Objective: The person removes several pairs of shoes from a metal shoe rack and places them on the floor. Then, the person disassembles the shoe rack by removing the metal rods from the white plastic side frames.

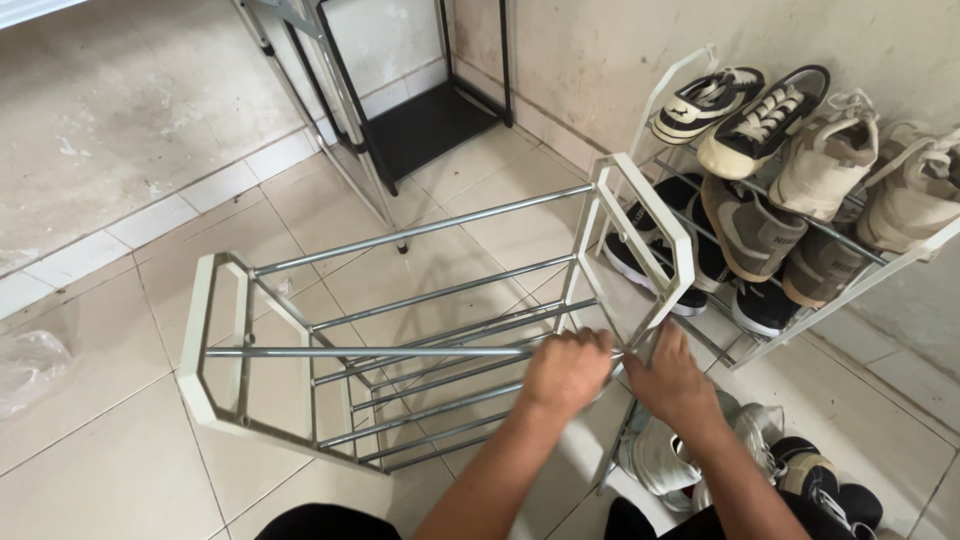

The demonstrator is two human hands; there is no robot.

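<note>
A small shoe rack (420,330) with white end frames and several silver metal bars stands on the tiled floor in front of me. My left hand (566,368) is closed around the near end of its top front bar, right beside the white right end frame (640,215). My right hand (672,382) presses against the lower corner of that same end frame, where the bar meets it, fingers curled on the joint. Both forearms reach in from the bottom of the view.
A second rack (880,265) full of sneakers leans against the wall at right. Loose shoes (790,470) lie on the floor by my right arm. A black metal stand (420,120) is at the back, a clear plastic bag (30,365) at far left.
</note>
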